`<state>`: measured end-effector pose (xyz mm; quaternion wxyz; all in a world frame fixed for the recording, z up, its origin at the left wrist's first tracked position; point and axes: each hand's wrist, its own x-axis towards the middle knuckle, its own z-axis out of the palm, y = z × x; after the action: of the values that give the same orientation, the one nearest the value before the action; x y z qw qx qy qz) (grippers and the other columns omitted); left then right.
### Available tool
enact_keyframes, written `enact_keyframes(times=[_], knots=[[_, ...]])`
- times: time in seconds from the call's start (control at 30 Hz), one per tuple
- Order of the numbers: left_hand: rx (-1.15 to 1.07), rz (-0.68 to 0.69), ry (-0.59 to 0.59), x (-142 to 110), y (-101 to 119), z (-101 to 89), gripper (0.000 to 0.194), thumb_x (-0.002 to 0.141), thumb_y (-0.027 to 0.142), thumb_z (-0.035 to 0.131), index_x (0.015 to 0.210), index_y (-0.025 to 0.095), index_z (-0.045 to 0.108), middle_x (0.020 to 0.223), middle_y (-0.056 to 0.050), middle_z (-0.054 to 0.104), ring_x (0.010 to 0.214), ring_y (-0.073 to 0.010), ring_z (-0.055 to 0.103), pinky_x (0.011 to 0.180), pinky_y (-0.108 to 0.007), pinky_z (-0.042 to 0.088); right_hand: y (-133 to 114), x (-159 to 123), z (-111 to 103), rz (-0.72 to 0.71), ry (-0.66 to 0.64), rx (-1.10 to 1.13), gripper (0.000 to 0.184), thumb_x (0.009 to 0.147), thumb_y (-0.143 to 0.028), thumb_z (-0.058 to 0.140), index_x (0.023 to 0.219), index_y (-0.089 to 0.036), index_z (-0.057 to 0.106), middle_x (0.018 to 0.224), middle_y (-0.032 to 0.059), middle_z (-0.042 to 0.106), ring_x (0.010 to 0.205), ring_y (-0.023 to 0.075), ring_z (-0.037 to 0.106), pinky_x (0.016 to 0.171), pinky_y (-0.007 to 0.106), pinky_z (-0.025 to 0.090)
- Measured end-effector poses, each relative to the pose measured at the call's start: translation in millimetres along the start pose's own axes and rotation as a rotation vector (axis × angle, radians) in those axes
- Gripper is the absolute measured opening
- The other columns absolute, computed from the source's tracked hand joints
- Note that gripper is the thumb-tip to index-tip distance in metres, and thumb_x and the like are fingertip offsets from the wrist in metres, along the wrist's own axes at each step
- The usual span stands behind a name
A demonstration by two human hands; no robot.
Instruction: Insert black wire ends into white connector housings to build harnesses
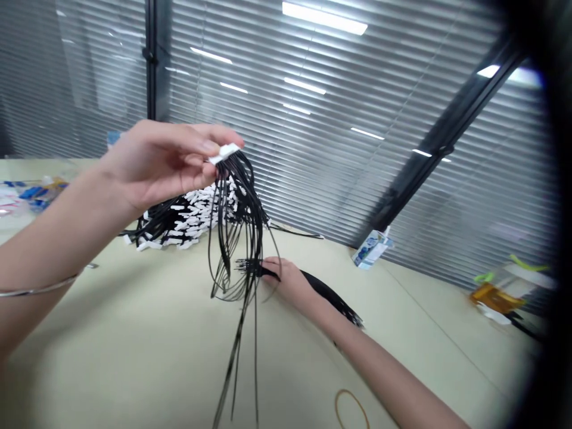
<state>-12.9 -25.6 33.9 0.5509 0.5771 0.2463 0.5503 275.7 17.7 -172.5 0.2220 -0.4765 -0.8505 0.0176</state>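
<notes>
Raised above the table, my left hand pinches a white connector between thumb and fingers. Many thin black wires hang down from that connector, some curling back in loops and a few reaching the lower edge of the view. Lower and to the right, my right hand is closed around a bundle of black wires lying on the table. The ends of that bundle stick out to the left of the fingers. Behind the hanging wires lies a heap of black cables with white connectors.
A rubber band lies near the front edge of view. At the back stands a blue and white drink carton. An orange tape roll is at the right, blurred blue items at the left. Blinds close off the back.
</notes>
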Motion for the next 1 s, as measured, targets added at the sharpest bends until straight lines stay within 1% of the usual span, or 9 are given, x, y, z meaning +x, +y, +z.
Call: enact_keyframes(times=[0.03, 0.1, 0.23, 0.37, 0.57, 0.7, 0.8, 0.9, 1.0], knots=[[0.027, 0.001, 0.001, 0.8, -0.8, 0.2, 0.034, 0.081, -0.009, 0.041, 0.085, 0.007, 0.071, 0.074, 0.003, 0.062, 0.064, 0.0011, 0.058, 0.062, -0.005, 0.045, 1.5, -1.1, 3.4, -0.002, -0.005, -0.014, 0.025, 0.093, -0.031, 0.056, 0.111, -0.014, 0.061, 0.115, 0.0089, 0.060, 0.108, 0.0206, 0.057, 0.095, 0.045, 0.046], [0.001, 0.003, -0.084, 3.8, -3.4, -1.2, 0.035, 0.082, -0.009, 0.040, 0.088, 0.006, 0.071, 0.069, 0.004, 0.060, 0.061, 0.0021, 0.059, 0.063, -0.006, 0.047, 2.7, -2.6, 5.3, 0.007, -0.004, -0.038, 0.021, 0.094, -0.031, 0.055, 0.104, -0.014, 0.062, 0.108, 0.0077, 0.062, 0.103, 0.0193, 0.058, 0.092, 0.043, 0.047], [-0.105, 0.003, -0.268, 11.6, -10.7, -8.7, 0.022, 0.078, -0.003, 0.056, 0.095, 0.003, 0.070, 0.064, 0.000, 0.062, 0.058, -0.0015, 0.062, 0.061, -0.007, 0.052, 0.5, -3.2, 2.5, 0.039, 0.007, -0.044, 0.020, 0.094, -0.031, 0.055, 0.093, -0.013, 0.062, 0.097, 0.0055, 0.062, 0.094, 0.0167, 0.059, 0.086, 0.038, 0.049], [-0.148, -0.005, -0.314, 14.9, -13.3, -12.9, 0.024, 0.071, -0.004, 0.058, 0.093, 0.000, 0.069, 0.066, -0.005, 0.068, 0.056, -0.0079, 0.067, 0.053, -0.009, 0.053, -4.2, -3.5, -0.6, 0.079, 0.033, 0.029, 0.022, 0.093, -0.034, 0.055, 0.090, -0.013, 0.061, 0.092, 0.0045, 0.061, 0.088, 0.0151, 0.058, 0.082, 0.036, 0.050], [-0.135, -0.011, -0.273, 13.1, -11.0, -9.1, 0.034, 0.073, -0.008, 0.036, 0.088, -0.002, 0.066, 0.063, -0.006, 0.064, 0.054, -0.0087, 0.067, 0.051, -0.011, 0.051, -9.1, 2.7, -12.0, 0.183, 0.076, 0.301, 0.025, 0.093, -0.037, 0.056, 0.094, -0.012, 0.059, 0.085, 0.0026, 0.060, 0.075, 0.0122, 0.058, 0.071, 0.030, 0.051], [-0.134, -0.003, -0.319, 15.3, -14.0, -12.2, 0.030, 0.073, -0.008, 0.042, 0.089, -0.001, 0.067, 0.069, -0.005, 0.065, 0.056, -0.0074, 0.066, 0.054, -0.011, 0.052, -18.4, 9.3, -37.0, 0.249, 0.136, 0.517, 0.029, 0.096, -0.040, 0.051, 0.103, -0.012, 0.057, 0.083, 0.0020, 0.058, 0.065, 0.0095, 0.055, 0.060, 0.025, 0.049], [-0.123, 0.003, -0.334, 16.7, -16.7, -15.8, 0.027, 0.075, -0.004, 0.053, 0.097, 0.001, 0.068, 0.073, -0.005, 0.067, 0.060, -0.0066, 0.066, 0.058, -0.010, 0.053, -32.3, 8.4, -66.7, 0.248, 0.193, 0.612, 0.035, 0.097, -0.044, 0.047, 0.108, -0.013, 0.056, 0.079, 0.0004, 0.054, 0.056, 0.0064, 0.045, 0.050, 0.020, 0.040], [-0.106, -0.031, -0.326, 15.0, -17.0, -15.0, 0.025, 0.077, -0.001, 0.058, 0.100, 0.003, 0.069, 0.075, -0.004, 0.068, 0.062, -0.0066, 0.067, 0.059, -0.009, 0.053, -50.3, 2.9, -96.4, 0.237, 0.218, 0.646, 0.040, 0.096, -0.050, 0.045, 0.103, -0.012, 0.058, 0.067, -0.0034, 0.044, 0.049, 0.0050, 0.032, 0.044, 0.019, 0.028], [-0.104, -0.063, -0.342, 12.1, -17.1, -10.9, 0.020, 0.078, -0.001, 0.062, 0.096, 0.004, 0.070, 0.076, -0.002, 0.069, 0.062, -0.0058, 0.067, 0.060, -0.010, 0.054, -69.8, -4.5, -118.8, 0.209, 0.213, 0.648, 0.041, 0.094, -0.051, 0.049, 0.097, -0.013, 0.062, 0.061, -0.0054, 0.033, 0.050, 0.0055, 0.027, 0.046, 0.020, 0.023]])
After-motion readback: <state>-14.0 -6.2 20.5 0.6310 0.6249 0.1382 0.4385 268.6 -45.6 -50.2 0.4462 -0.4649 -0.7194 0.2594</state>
